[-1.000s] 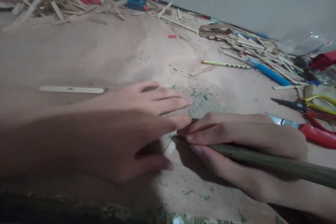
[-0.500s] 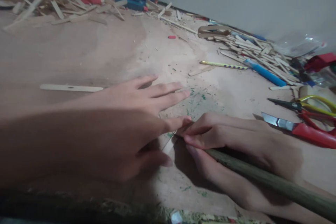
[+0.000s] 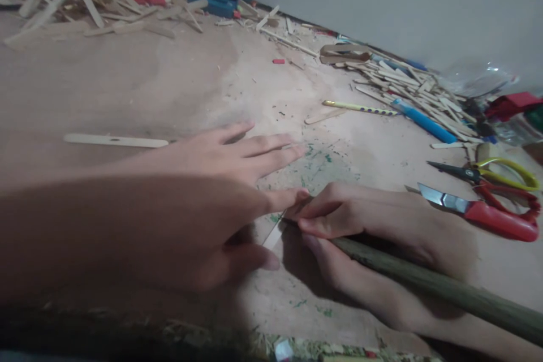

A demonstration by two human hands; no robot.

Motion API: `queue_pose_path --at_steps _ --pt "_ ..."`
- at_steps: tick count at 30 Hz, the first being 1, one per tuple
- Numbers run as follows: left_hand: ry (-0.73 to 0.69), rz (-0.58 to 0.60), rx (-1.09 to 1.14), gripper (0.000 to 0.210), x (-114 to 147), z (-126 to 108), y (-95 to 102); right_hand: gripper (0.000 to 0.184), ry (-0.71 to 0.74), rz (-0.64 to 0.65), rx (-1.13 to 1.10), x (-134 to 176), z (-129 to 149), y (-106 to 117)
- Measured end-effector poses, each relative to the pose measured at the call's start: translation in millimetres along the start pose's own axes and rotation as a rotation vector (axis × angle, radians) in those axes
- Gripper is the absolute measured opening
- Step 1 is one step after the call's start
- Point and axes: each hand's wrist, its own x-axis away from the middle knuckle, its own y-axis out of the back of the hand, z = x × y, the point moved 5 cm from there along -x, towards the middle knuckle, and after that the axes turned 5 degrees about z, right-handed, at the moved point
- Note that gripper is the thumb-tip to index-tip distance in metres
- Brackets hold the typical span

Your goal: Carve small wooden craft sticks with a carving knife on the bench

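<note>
My left hand (image 3: 212, 198) lies palm down with its fingers spread. Its index fingertip and thumb rest at a small pale wooden craft stick (image 3: 274, 235) on the tabletop, partly covered by the hand. My right hand (image 3: 360, 226) is closed around a slim tool with a long, greenish-brown wooden handle (image 3: 424, 277). The tool's thin dark tip meets the stick close to my left index finger; its exact kind is hard to make out. Beyond my left wrist lies another craft stick (image 3: 116, 140) with a dark spot in its middle.
To the right lie a red-handled cutter knife (image 3: 500, 219) and scissors (image 3: 507, 172) with yellow and red handles. Farther back are a patterned pencil (image 3: 360, 107), a blue tool (image 3: 424, 120) and a heap of craft sticks (image 3: 416, 82). Another stick pile (image 3: 97, 5) fills the back left.
Both hands hold nearly the same pose and place. The view has shifted slightly, so the knife and scissors appear a little farther left.
</note>
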Motion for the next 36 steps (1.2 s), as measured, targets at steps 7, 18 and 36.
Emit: queue_pose_path --at_steps 7,18,36 --pt "0.012 -0.046 0.001 0.06 2 0 -1.4 0.026 -0.007 0.019 -0.03 0 -1 4" --pt "-0.014 -0.064 -0.034 0.057 -2 -3 -1.4 0.021 0.027 0.092 -0.098 -5 -1 13" --pt "0.031 -0.049 0.01 0.067 0 -3 -1.2 0.02 0.059 0.085 -0.029 -4 1 13"
